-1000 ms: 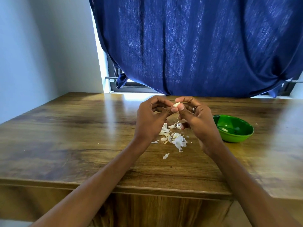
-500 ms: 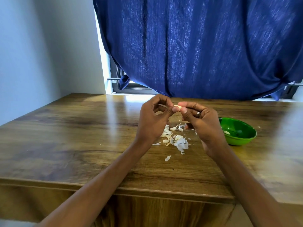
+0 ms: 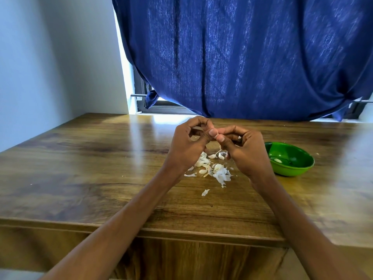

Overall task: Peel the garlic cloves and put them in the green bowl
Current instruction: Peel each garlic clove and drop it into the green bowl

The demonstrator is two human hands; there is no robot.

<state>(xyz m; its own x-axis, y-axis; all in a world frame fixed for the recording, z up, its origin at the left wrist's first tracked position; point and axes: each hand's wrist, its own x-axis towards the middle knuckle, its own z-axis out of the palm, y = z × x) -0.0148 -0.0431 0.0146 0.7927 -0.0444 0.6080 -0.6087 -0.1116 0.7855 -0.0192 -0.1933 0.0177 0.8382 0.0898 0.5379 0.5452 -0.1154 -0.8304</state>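
I see my left hand and right hand raised over the bench, thumbs meeting, fingers curled, pinching what seems to be a garlic clove, mostly hidden. Loose cloves and papery skins lie beneath. The green bowl, right, holds one peeled clove.

Green bowl: round, glossy, upright, toward the right edge of the wooden table; one pale peeled clove lies inside. Loose garlic cloves and white papery skins lie scattered mid-table, left of the bowl and apart from it.
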